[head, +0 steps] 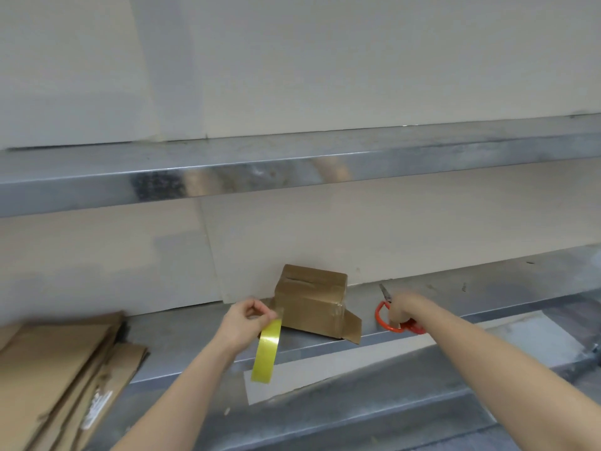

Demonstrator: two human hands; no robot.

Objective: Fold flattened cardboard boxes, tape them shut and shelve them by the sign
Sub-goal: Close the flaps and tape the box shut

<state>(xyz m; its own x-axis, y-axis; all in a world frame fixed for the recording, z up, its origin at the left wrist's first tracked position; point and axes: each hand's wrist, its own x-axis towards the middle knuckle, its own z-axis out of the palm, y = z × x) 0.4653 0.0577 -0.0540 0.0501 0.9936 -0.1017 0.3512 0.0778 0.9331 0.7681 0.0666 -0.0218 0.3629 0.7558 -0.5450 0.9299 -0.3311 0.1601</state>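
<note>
My left hand [248,317] is curled, thumb and fingertips pinching the top end of a strip of glossy yellow tape [267,351]. The strip hangs down from my fingers across the front edge of the grey steel worktop [182,333]. Its upper end sits just beside the near left corner of the small brown cardboard box [312,296]; I cannot tell whether it is stuck there.

The box stands at the back edge of the worktop, close to the pale wall, roughly midway along what I can see. It is folded up and slightly skewed. One flap is open at its lower right, pointing toward the front edge.

My right hand [403,309] is to the right of the box, apart from it. Its fingers are curled over the loops of the orange-handled scissors [385,315], which lie on the worktop with the blades pointing toward the back edge.

A stack of flattened brown cardboard sheets [58,369] covers the left end of the worktop. A white paper sheet [325,366] lies along the front. A long steel shelf [292,170] runs overhead.
</note>
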